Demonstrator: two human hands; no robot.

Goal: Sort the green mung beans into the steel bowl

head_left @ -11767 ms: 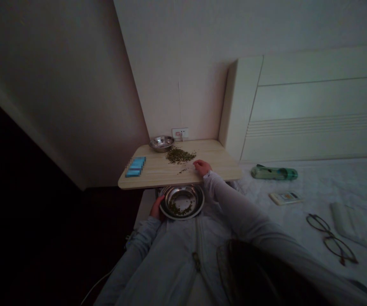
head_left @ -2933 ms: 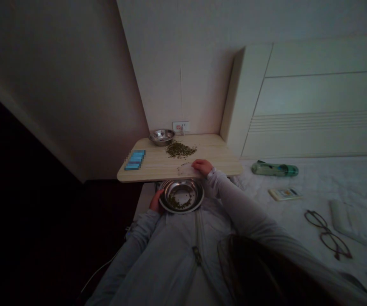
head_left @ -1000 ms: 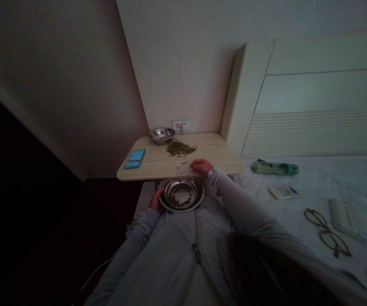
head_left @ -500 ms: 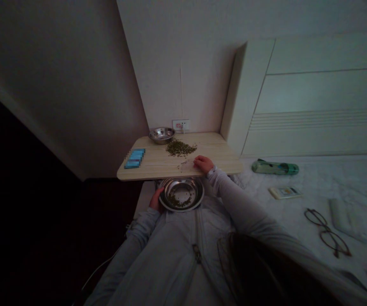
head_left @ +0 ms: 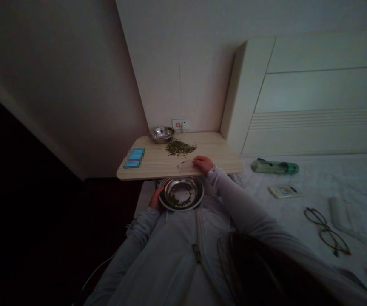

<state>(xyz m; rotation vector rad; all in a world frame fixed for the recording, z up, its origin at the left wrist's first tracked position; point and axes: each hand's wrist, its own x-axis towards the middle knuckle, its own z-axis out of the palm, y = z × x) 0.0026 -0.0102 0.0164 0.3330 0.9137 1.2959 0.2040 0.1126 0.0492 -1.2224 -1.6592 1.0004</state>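
Observation:
My left hand [head_left: 157,199] grips the left rim of a steel bowl [head_left: 200,197], which is held against my body below the table edge. Small green-brown grains [head_left: 178,201] lie along the near side inside it. My right hand [head_left: 204,164] is closed on a clear, thin, flat piece of plastic [head_left: 187,165], resting low over the table front. A few loose grains lie at the plastic's left end. Beyond it, a pile of the same grains [head_left: 180,147] is spread on the wooden table [head_left: 154,163].
A second steel bowl [head_left: 161,135] stands at the table's back left, and a blurred blue flat object [head_left: 135,157] lies at the left. On the bed to the right are a green bottle [head_left: 275,166], a phone [head_left: 285,192] and glasses [head_left: 326,231]. A wall socket [head_left: 180,124] sits behind the table.
Hardly anything differs. My right hand and the clear plastic have shifted very slightly to the left; the left hand and the bowl stay in place.

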